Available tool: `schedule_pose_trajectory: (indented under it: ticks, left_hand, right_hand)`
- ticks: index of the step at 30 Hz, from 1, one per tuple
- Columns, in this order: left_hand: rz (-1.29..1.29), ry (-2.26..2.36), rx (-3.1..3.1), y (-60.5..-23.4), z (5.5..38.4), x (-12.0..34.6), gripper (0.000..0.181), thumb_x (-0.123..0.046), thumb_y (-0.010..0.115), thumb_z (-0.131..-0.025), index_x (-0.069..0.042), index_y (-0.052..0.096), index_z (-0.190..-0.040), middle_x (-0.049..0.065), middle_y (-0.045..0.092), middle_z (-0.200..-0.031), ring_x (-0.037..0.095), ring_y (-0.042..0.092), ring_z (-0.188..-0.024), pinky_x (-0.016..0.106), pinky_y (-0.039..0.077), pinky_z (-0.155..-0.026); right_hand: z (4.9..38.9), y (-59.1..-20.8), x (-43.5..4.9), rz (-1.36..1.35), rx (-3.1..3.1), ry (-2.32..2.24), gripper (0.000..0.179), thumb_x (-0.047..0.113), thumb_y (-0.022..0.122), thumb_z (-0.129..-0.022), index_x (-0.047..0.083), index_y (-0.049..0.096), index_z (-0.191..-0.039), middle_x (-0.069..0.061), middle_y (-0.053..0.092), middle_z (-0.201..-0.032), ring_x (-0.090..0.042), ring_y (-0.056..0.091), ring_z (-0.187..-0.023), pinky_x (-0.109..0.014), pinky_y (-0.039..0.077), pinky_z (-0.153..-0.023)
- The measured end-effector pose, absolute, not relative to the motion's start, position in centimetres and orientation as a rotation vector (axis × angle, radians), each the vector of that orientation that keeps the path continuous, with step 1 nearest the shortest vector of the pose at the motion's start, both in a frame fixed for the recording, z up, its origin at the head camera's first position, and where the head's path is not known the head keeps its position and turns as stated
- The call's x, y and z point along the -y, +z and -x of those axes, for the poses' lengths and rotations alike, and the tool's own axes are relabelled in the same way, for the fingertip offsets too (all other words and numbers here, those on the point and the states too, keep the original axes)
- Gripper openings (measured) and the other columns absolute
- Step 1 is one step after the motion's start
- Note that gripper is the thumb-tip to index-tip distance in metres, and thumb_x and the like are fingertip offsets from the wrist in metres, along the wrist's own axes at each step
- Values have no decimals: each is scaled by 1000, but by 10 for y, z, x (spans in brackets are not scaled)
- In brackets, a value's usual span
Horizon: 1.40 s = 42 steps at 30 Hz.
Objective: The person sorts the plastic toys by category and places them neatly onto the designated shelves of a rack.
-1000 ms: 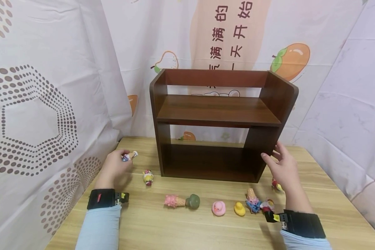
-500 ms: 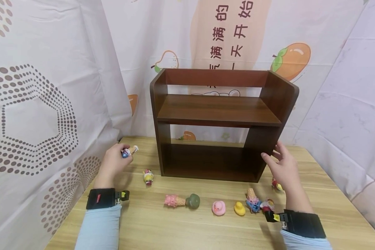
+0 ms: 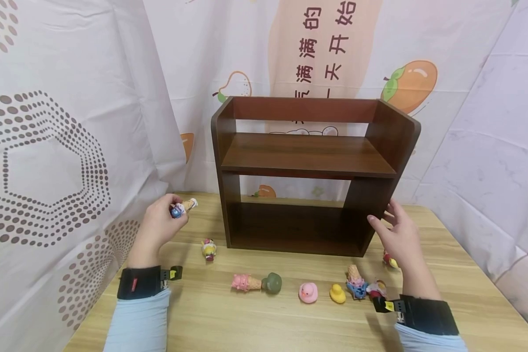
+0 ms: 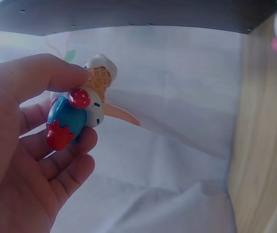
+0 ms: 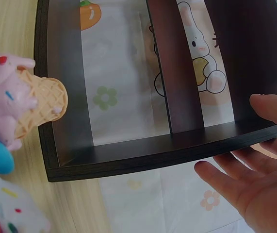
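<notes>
My left hand [image 3: 157, 222] pinches an ice-cream-cone figurine [image 4: 66, 115], blue, red and white with a waffle cone, above the table left of the dark brown two-tier shelf [image 3: 308, 152]. Its cone end points toward the shelf. My right hand [image 3: 401, 238] holds the shelf's right side panel, with the thumb at the inner front and the fingers along the outside. A yellow-and-white figurine [image 3: 209, 250] lies on the table between my left hand and the shelf.
In front of the shelf lie a pink cone figurine [image 3: 245, 282], a green round-topped toy [image 3: 272, 283], a pink duck [image 3: 308, 293] and a yellow duck [image 3: 337, 294]. Nearer my right wrist are a lilac cone figurine [image 3: 356, 283] and a red-and-white one [image 3: 377, 288]. Another toy [image 3: 390, 260] lies partly behind my forearm.
My left hand has risen a little with the cone figurine, which has tilted slightly. My right hand and the shelf have stayed put.
</notes>
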<state>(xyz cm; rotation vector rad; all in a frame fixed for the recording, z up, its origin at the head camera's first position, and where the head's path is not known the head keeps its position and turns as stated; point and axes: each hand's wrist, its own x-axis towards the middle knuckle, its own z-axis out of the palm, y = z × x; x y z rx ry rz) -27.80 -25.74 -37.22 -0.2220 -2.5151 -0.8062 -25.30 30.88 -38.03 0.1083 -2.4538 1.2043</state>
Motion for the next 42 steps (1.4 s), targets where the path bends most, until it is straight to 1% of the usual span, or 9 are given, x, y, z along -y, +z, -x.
schedule_pose_trajectory:
  ticks: [9,15,24,29,34,42]
  left_hand:
    - [295,-780,2467,-362,268,252,32,-7,73,-81,-5,68,-113,12,64,-112,31,61,-95,47,51,-80]
    - [330,-777,2457,-356,265,248,37,-5,74,-79,-2,66,-115,13,65,-108,30,61,-92,48,52,-82]
    - [407,-784,2458,-352,259,245,32,-6,74,-82,-2,67,-113,13,68,-105,27,63,-89,44,54,-77]
    - [449,-781,2449,-349,256,243,31,-6,74,-82,-2,67,-112,10,69,-102,23,62,-85,42,54,-74]
    - [469,-783,2449,-347,252,240,30,-5,74,-82,-3,67,-111,9,68,-97,22,60,-85,40,52,-72]
    - [524,-783,2436,-343,248,235,29,-8,78,-82,-4,68,-109,7,67,-95,22,58,-84,38,52,-71]
  right_hand:
    - [252,-379,-309,-113,2458,1196,77,35,65,-101,15,24,-163,-29,42,-152,-52,49,-129,-65,45,-95]
    - [252,-378,-308,-105,2465,1175,78,37,65,-100,14,24,-163,-29,42,-152,-52,50,-128,-62,45,-94]
    - [251,-380,-309,-85,2474,1181,80,42,63,-100,12,23,-163,-30,41,-153,-53,49,-129,-65,45,-95]
    - [252,-380,-310,-94,2465,1181,79,38,64,-101,12,23,-163,-30,41,-152,-53,49,-129,-64,45,-95]
    - [252,-381,-310,-115,2453,1184,78,36,64,-101,9,25,-162,-31,42,-151,-53,49,-128,-64,45,-94]
    - [252,-382,-310,-119,2441,1181,76,33,65,-101,9,26,-161,-31,42,-151,-53,50,-129,-63,45,-95]
